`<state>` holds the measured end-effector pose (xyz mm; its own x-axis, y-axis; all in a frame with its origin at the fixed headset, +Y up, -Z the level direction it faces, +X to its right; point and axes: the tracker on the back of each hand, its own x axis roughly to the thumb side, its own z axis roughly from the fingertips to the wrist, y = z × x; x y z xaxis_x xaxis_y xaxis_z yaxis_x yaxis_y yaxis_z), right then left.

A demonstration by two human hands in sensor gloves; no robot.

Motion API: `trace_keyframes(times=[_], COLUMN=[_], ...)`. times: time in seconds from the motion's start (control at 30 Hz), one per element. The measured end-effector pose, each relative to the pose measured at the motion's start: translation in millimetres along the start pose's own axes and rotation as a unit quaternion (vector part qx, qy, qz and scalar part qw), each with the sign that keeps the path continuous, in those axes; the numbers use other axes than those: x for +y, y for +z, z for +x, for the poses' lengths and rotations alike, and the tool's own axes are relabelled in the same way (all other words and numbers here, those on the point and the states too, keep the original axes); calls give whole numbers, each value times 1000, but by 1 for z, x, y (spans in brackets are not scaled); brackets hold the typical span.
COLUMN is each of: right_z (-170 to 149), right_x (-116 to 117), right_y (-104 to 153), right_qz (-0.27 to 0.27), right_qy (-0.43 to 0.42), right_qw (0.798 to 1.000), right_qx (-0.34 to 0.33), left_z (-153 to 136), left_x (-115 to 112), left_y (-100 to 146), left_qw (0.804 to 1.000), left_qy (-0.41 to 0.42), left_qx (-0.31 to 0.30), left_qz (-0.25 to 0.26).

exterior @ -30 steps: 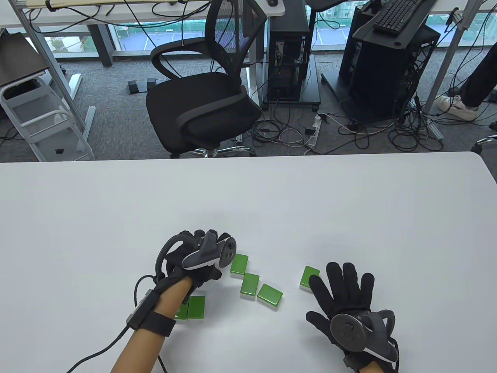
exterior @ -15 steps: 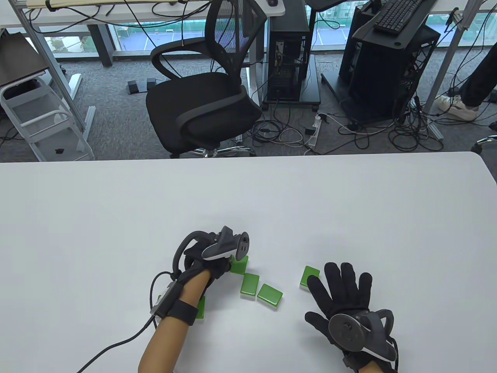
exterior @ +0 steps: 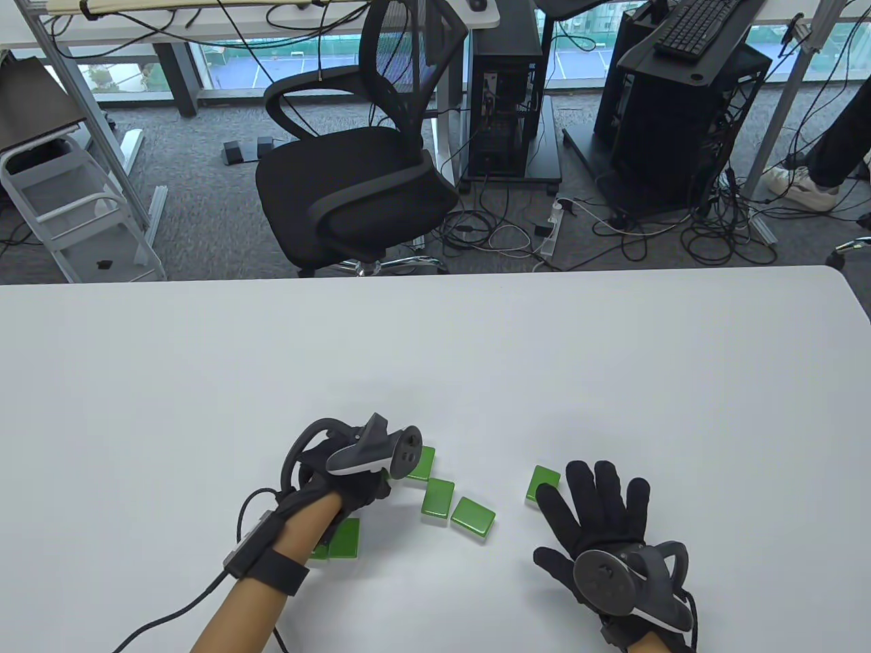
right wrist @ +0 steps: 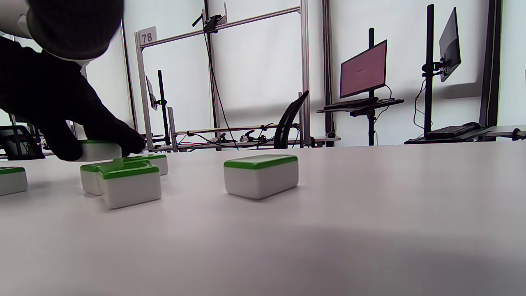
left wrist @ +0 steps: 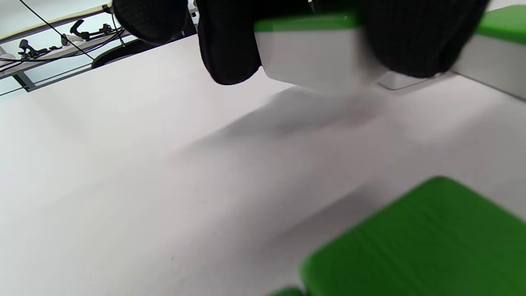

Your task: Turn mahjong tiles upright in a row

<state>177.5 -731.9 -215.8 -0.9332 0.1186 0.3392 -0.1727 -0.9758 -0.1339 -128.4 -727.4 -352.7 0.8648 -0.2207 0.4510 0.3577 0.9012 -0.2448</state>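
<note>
On the near part of the white table [exterior: 435, 340] lie green-backed mahjong tiles, all flat with green side up. The tile by the left hand [exterior: 423, 462] has its long axis running away from the person, tipped slightly right; the middle tile [exterior: 437, 500] lies likewise, and the third tile [exterior: 473, 518] sits askew beside it. A separate tile [exterior: 542, 484] rests just off the right hand's fingertips. Two more tiles [exterior: 338, 539] lie side by side under the left forearm, partly hidden.

The left hand [exterior: 347, 469] pinches a tile [left wrist: 316, 53] between gloved fingers [left wrist: 230, 49], green face up, its lower edge just off the table. The right hand [exterior: 605, 517] lies flat, fingers spread, holding nothing.

Beyond the table stand an office chair [exterior: 354, 170], computer towers [exterior: 674, 122] and tangled cables [exterior: 612, 231] on grey carpet. The tracker hides the left fingers from above.
</note>
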Motion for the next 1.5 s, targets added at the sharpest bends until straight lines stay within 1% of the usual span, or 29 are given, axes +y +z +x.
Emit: trace_keyframes(times=[0.1, 0.23, 0.37, 0.47, 0.63, 0.73, 1.0, 1.07, 1.4, 1.5], right_z=[0, 0, 0, 0, 0, 1, 1, 1, 2, 2], right_x=[0, 1, 1, 2, 2, 2, 2, 2, 3, 3], right_y=[0, 0, 0, 0, 0, 0, -1, -1, -1, -1], right_qz=[1, 6, 8, 12, 16, 16, 17, 17, 20, 20], right_qy=[2, 2, 5, 6, 8, 7, 5, 4, 7, 7], right_qw=[1000, 1000, 1000, 1000, 1000, 1000, 1000, 1000, 1000, 1000], right_qx=[2, 4, 4, 5, 5, 4, 3, 2, 1, 1], left_z=[-2, 0, 7, 14, 23, 28, 35, 35, 30, 21], left_x=[-3, -14, -26, -29, -32, -36, -48, -49, -52, -48], left_y=[21, 46, 58, 66, 69, 68, 64, 65, 69, 77], left_qw=[1000, 994, 989, 988, 987, 987, 987, 987, 989, 988], left_qy=[10, 15, 29, 14, -16, -20, -43, -42, -32, -13], left_qx=[-18, -73, -104, -112, -114, -117, -122, -122, -116, -110], left_qz=[19, 74, 101, 110, 114, 111, 94, 98, 85, 103])
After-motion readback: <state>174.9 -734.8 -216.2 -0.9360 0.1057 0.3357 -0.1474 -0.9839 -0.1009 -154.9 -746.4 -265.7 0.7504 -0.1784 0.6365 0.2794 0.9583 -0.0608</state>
